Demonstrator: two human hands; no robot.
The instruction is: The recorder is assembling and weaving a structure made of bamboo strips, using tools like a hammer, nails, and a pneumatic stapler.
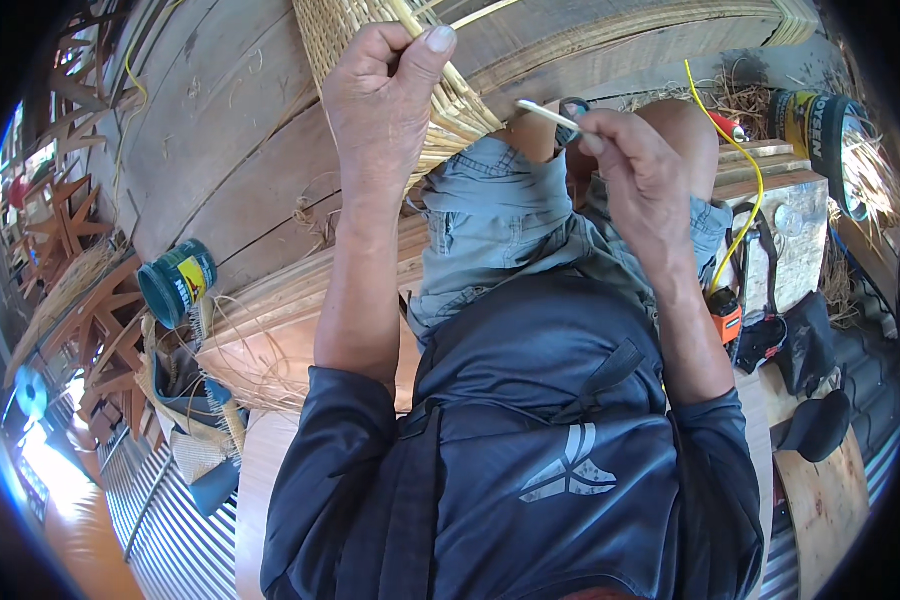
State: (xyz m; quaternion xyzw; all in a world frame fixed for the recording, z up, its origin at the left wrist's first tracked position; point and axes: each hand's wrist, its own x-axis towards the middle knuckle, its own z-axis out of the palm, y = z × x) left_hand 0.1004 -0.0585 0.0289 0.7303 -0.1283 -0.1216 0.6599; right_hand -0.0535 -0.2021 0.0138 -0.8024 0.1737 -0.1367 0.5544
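A woven rattan piece (332, 35), tan and close-plaited with a thick bundled edge, leans above my knees at the top middle. My left hand (385, 105) is closed at this edge, thumb pressed near a pale rattan strand. Loose strand ends stick out past the thumb. My right hand (638, 170) is to the right, apart from the weave, with thumb and forefinger pinching a thin whitish strip (545, 113). The strip's free end points left toward the weave. Its full length cannot be seen.
A dark green can (178, 283) stands at left on wooden boards (210, 120). Another can (820, 140) with cane shavings is at far right. A yellow cord (755, 190) runs down to an orange tool (726, 315). A black cap (818, 425) lies lower right.
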